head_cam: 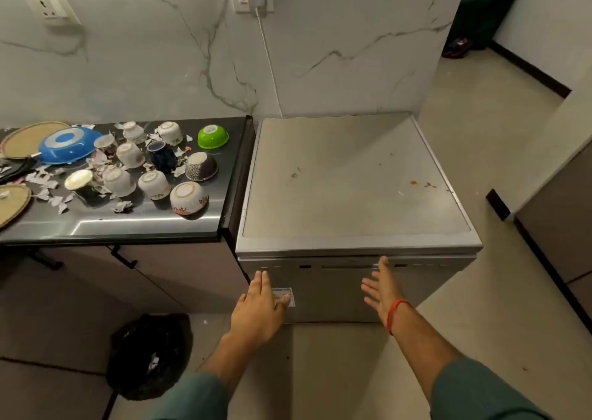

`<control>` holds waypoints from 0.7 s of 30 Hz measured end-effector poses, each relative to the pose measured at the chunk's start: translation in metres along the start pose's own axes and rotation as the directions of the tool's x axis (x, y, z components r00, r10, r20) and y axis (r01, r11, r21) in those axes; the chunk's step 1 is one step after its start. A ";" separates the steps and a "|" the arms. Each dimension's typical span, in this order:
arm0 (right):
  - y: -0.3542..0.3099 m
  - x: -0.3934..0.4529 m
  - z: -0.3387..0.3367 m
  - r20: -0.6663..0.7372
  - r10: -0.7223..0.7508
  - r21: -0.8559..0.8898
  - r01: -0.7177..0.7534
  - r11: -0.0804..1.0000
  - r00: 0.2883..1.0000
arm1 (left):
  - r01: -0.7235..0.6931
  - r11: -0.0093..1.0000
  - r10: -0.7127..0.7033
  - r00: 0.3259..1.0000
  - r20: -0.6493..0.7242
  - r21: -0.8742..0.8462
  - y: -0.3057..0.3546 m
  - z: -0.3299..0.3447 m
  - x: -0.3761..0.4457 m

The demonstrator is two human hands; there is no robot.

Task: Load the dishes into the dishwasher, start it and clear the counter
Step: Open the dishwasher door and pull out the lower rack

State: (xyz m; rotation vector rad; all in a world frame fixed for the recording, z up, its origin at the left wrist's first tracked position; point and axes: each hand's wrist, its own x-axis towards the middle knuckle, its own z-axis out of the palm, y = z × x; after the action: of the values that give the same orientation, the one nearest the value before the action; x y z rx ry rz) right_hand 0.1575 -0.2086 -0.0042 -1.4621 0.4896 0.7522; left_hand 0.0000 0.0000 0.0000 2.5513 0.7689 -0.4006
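A silver dishwasher [352, 179] stands right of a dark counter [144, 224], its door closed. My left hand [259, 307] reaches out flat before the door's left side, fingers straight. My right hand [382, 288] is spread open before the door's right side, fingertips near the handle slot [347, 266]. On the counter sit several upturned cups and bowls, among them a green bowl [212, 136], a floral bowl [188, 198], a dark patterned bowl [200, 166] and a blue pan [69, 145]. Torn paper scraps [48, 192] lie among them.
Round woven mats [27, 137] lie at the counter's left end. A black rubbish bag [150, 354] sits on the floor below the counter. A plug and white cable [267, 51] run down the marble wall behind the dishwasher. A cabinet corner [499, 205] juts out at right.
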 end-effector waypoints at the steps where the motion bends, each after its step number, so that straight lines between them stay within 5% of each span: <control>1: 0.001 0.004 0.001 0.003 0.015 0.035 -0.015 0.999 1.000 | 0.019 0.999 -0.018 1.000 0.022 -0.030 -0.001 0.002 0.000; 16: -0.008 0.047 0.031 0.046 0.106 0.585 -0.113 0.803 0.993 | 0.079 0.991 -0.070 0.994 0.088 -0.104 -0.021 0.026 0.001; 21: 0.002 0.054 0.029 0.085 0.086 0.641 -0.121 0.758 0.993 | 0.067 0.981 -0.051 0.994 0.092 -0.182 -0.025 0.033 0.002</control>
State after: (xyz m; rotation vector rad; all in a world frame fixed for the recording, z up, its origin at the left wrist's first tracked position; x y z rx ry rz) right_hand 0.1887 -0.1717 -0.0422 -0.7641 0.7133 0.6151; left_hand -0.0177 0.0031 -0.0376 2.3277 0.8115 -0.4355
